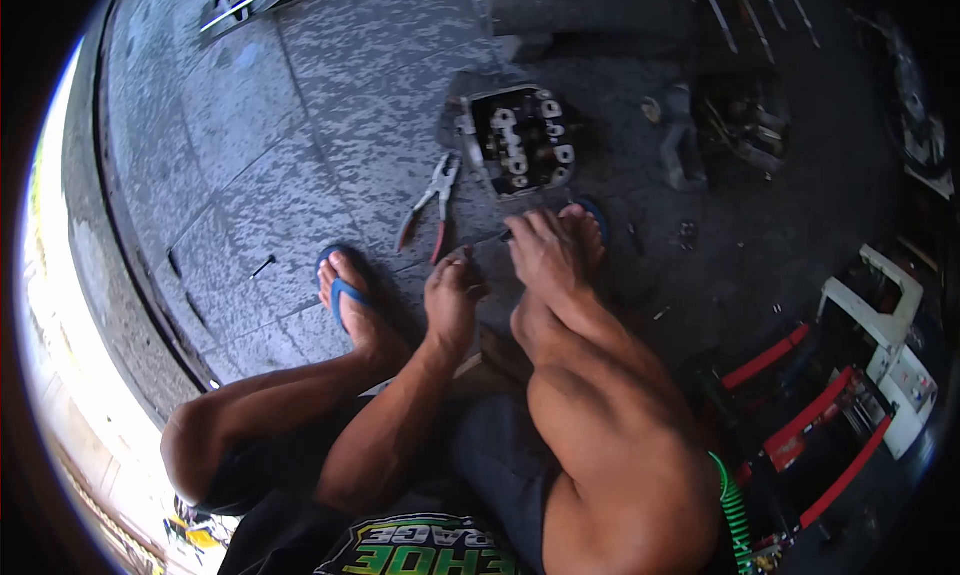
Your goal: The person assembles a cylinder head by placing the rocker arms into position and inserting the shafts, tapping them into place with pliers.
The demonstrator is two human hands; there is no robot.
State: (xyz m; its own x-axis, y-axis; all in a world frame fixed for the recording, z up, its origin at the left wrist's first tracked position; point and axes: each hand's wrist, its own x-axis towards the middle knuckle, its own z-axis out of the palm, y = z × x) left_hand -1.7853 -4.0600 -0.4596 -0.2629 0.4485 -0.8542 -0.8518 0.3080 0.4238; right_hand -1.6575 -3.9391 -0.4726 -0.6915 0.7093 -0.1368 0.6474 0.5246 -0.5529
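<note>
This is a floor-level engine repair workshop. Just beyond the fingers (455, 270), an engine cylinder head (520, 140) and red-handled pliers (430, 205) lie on the grey paved floor (300, 105). Farther off to their right sit dark metal parts (745, 125). Well right of the fingers are a red-and-white machine frame (850, 395) and a green coiled hose (735, 520).

Head-worn camera looks steeply down at nearby floor (300, 125).
</note>
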